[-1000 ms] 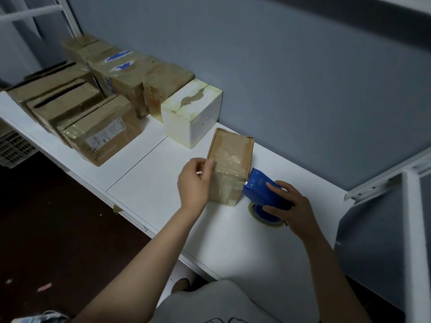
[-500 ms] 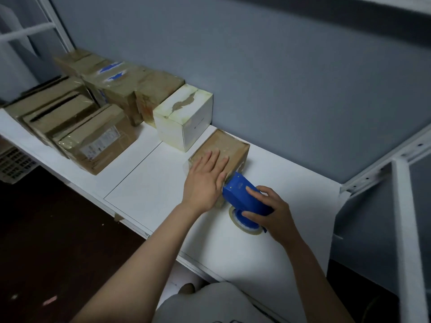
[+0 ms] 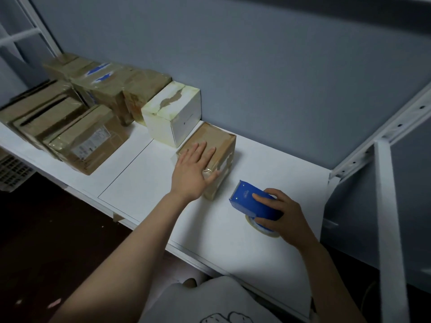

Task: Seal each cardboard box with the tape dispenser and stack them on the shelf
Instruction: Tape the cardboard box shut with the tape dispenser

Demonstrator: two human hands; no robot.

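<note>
L hand (image 3: pixel 191 170) lies flat, palm down, on top of the brown cardboard box (image 3: pixel 219 139). Its fingers (image 3: pixel 201 150) are straight & spread, nothing grasped, forearm reaching in from near left. Box sits mid-shelf (image 3: pixel 144 183), just right of a white box (image 3: pixel 177 117), close to back wall. R hand (image 3: pixel 283 215) grips the blue tape dispenser (image 3: pixel 250 202) near-right of the box, apart from it: index finger along its top, rest curled round. Toothed edge points twd box. More taped brown boxes (image 3: pixel 88 138) at far left.

Bare shelf (image 3: pixel 144 178) is lying open left of the brown box (image 3: pixel 219 141); the white box (image 3: pixel 177 117) is crowding behind, and the upright post (image 3: pixel 389 217) is closing off the right.
</note>
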